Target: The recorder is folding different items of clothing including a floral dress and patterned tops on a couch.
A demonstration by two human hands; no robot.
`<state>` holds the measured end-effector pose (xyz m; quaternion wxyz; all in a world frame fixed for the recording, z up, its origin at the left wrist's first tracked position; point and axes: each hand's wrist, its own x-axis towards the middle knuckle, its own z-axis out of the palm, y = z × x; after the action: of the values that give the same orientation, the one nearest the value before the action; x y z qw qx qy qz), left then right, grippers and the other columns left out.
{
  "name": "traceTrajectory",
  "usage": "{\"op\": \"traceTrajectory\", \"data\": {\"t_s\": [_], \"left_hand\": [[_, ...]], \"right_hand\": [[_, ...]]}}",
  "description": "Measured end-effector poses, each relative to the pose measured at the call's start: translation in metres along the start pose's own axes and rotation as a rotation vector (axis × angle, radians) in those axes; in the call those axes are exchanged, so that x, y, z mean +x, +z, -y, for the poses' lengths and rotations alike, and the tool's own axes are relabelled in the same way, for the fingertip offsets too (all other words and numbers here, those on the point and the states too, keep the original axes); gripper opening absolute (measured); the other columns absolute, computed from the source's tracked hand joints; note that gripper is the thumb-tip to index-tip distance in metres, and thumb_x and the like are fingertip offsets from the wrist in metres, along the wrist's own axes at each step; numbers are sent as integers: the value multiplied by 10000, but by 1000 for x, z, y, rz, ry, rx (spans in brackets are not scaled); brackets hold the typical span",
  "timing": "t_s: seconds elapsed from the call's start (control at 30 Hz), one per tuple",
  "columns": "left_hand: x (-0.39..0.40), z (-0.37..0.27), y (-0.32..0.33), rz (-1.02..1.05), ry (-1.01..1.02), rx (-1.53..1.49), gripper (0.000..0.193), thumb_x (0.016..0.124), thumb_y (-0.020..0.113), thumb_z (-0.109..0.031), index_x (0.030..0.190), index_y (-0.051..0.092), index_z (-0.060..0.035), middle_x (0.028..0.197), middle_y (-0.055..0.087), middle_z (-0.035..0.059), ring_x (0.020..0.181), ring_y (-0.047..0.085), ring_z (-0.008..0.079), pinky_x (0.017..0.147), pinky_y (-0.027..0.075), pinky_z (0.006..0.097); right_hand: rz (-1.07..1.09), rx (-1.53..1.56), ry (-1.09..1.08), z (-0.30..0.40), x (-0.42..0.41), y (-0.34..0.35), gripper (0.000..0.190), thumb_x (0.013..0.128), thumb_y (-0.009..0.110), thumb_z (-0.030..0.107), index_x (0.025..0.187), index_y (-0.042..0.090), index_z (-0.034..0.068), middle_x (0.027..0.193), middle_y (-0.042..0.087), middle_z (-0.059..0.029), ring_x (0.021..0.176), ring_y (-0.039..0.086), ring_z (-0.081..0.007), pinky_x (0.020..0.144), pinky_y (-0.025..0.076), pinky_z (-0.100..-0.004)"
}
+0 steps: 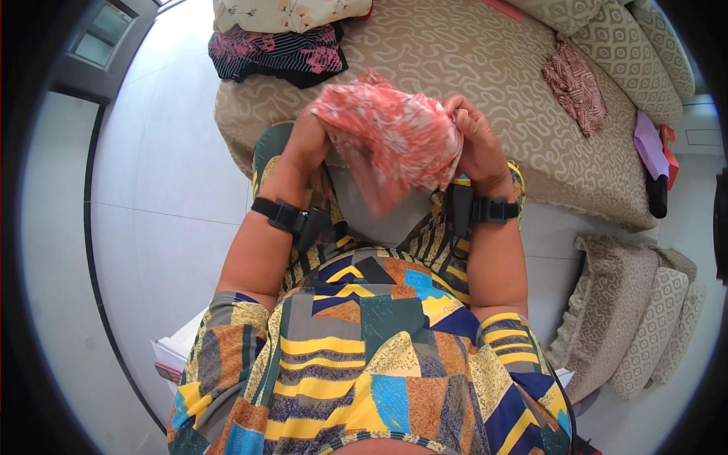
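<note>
A coral-red patterned cloth (392,136) hangs bunched between my two hands, above my knees and the near edge of the covered seat; its lower part is blurred. My left hand (310,142) holds its left end, with the fingers mostly hidden by the cloth. At its right end, my right hand (478,139) pinches the fabric between thumb and fingers. Beyond the cloth to the left, a black garment with pink print and white stripes (278,54) lies folded at the edge of the seat. A cream floral cloth (290,12) lies just behind it.
The seat has a beige patterned cover (443,45). On its right lie a crumpled red-and-white cloth (577,88) and patterned cushions (625,57). Lilac (651,145) and red items sit at its right end. A sofa chair with cushions (614,318) stands at lower right, a door (99,45) at upper left.
</note>
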<state>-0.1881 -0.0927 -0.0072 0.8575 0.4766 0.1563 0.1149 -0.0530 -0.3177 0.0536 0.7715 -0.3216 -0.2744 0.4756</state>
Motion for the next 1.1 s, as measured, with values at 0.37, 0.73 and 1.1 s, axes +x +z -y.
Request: {"op": "traceTrajectory", "data": {"t_s": [0.37,0.73,1.1], "left_hand": [[-4,-15,-11,410,11,-719,504,1003,308,-377,1229,503,30,1279,545,191,1168,544,319,1053,407,454],[-9,-17,2,398,-112,-631,588,988,374,-450,1280,473,51,1260,562,177,1139,570,273,998,469,402],[-15,6,21,575,-262,593,486,828,680,-227,1278,572,-81,1143,624,10,994,571,93,813,488,249]], "right_hand": [[-469,-853,422,-31,14,2,444,847,699,175,1222,541,0,1031,644,-101,833,595,-129,653,511,-257],[-86,-552,404,-40,16,11,408,894,635,130,1276,525,35,1159,626,-54,991,609,-151,877,501,-329],[-152,375,-232,-8,5,-9,350,1005,456,243,1294,497,52,1274,580,-102,1180,551,-230,990,463,-398]]}}
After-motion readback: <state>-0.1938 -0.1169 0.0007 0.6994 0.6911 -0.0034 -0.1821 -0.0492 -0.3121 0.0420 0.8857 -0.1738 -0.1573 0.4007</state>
